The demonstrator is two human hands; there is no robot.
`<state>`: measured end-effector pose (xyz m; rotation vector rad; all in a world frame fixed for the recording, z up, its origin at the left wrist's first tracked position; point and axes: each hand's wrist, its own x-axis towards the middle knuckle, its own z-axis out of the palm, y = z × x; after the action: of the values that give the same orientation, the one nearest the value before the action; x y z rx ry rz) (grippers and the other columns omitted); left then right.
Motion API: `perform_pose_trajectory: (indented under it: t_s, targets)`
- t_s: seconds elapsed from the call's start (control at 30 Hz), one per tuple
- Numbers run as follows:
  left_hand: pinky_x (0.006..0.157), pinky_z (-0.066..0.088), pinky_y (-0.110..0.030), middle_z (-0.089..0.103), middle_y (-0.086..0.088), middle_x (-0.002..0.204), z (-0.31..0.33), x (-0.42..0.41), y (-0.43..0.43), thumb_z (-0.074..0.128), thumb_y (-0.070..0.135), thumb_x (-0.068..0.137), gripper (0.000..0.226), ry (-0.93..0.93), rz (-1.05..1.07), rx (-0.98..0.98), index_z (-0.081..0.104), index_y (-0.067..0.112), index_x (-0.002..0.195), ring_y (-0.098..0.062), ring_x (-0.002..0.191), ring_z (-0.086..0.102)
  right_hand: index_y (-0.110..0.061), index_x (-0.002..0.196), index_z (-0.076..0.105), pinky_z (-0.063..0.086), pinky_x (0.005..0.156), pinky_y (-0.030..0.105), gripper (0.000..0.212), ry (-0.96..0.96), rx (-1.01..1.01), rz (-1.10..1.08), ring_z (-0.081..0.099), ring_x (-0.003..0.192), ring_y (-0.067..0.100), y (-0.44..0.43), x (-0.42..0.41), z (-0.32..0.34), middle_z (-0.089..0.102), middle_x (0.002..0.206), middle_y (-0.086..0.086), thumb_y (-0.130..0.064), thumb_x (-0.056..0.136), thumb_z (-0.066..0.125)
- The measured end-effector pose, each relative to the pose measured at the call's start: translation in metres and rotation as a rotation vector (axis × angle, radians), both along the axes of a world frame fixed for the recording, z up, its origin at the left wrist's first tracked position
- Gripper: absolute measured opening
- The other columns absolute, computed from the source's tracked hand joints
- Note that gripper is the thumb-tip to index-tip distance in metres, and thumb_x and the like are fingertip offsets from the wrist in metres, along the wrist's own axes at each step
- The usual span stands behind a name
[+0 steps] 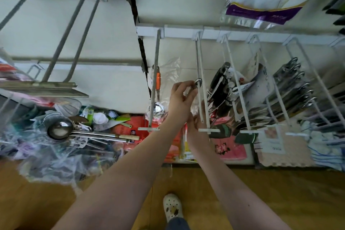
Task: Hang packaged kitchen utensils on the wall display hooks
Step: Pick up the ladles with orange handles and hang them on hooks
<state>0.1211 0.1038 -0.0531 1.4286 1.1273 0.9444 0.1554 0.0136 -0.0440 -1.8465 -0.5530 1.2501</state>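
Directly ahead, the left hand [182, 97] pinches the metal hanging ring [198, 81] of a packaged utensil [194, 107] between thumb and fingertips. The ring sits against a white wire hook [204, 99] on the wall. The utensil's body is wrapped in crinkled clear plastic just below. The right hand [196, 124] is under it, partly hidden by the left wrist; I cannot tell its grip.

On the neighbouring grey hook [156, 56] hangs an orange-handled ladle [158, 82] in a clear sleeve. Black-handled utensils [220, 84] crowd the next hook to the right, their white tags too blurred to read.

At lower left, a heap of clear bags [61, 157] holds more utensils, with a steel ladle [59, 129] on top. A purple-banded bag [261, 13] hangs above; its print is unreadable.
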Motion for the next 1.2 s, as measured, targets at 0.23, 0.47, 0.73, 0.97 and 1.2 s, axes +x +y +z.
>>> perform_pose_trajectory:
  t_s: [0.23, 0.47, 0.73, 0.97, 1.2]
  targets:
    - [0.093, 0.047, -0.032, 0.047, 0.001, 0.112, -0.001, 0.021, 0.020, 0.059, 0.013, 0.092, 0.024, -0.069, 0.115, -0.073, 0.062, 0.012, 0.116, -0.019, 0.105, 0.053, -0.017, 0.143, 0.037, 0.035, 0.036, 0.009, 0.045, -0.151, -0.083, 0.139, 0.036, 0.061, -0.001, -0.010, 0.010, -0.010, 0.056, 0.104, 0.005, -0.037, 0.102, 0.033]
    - [0.092, 0.052, -0.047, 0.053, 0.004, 0.114, -0.010, 0.033, 0.033, 0.062, 0.022, 0.090, 0.023, -0.096, 0.153, -0.123, 0.066, 0.020, 0.112, -0.027, 0.103, 0.061, -0.033, 0.132, 0.036, 0.030, 0.034, 0.005, 0.033, -0.159, -0.007, 0.178, 0.029, 0.061, -0.005, -0.010, 0.015, -0.013, 0.039, 0.080, -0.015, -0.040, 0.100, 0.034]
    - [0.102, 0.045, -0.032, 0.046, 0.001, 0.139, -0.003, 0.022, 0.026, 0.056, 0.031, 0.095, 0.039, -0.112, 0.074, -0.127, 0.053, 0.026, 0.133, -0.008, 0.118, 0.050, -0.039, 0.086, 0.039, 0.023, 0.033, 0.003, 0.016, -0.080, -0.058, 0.126, 0.023, 0.062, -0.005, -0.011, 0.014, -0.022, 0.025, 0.074, -0.018, -0.035, 0.101, 0.035]
    - [0.100, 0.047, -0.046, 0.036, 0.014, 0.145, -0.010, -0.015, 0.007, 0.056, 0.048, 0.087, 0.056, -0.079, 0.018, -0.133, 0.037, 0.047, 0.140, -0.028, 0.123, 0.053, -0.035, 0.144, 0.030, 0.050, 0.075, 0.026, 0.041, -0.040, 0.031, 0.116, 0.058, 0.102, 0.022, -0.013, 0.003, 0.009, 0.054, 0.120, -0.005, -0.031, 0.103, 0.032]
    - [0.079, 0.054, -0.033, 0.064, -0.003, 0.117, -0.009, -0.094, -0.029, 0.061, 0.015, 0.089, 0.032, -0.077, 0.140, -0.275, 0.058, 0.027, 0.118, -0.029, 0.104, 0.062, -0.028, 0.148, 0.026, 0.042, 0.071, 0.005, 0.045, 0.026, 0.129, 0.164, 0.031, 0.138, 0.018, -0.022, -0.052, 0.026, 0.025, 0.153, -0.004, -0.030, 0.103, 0.032]
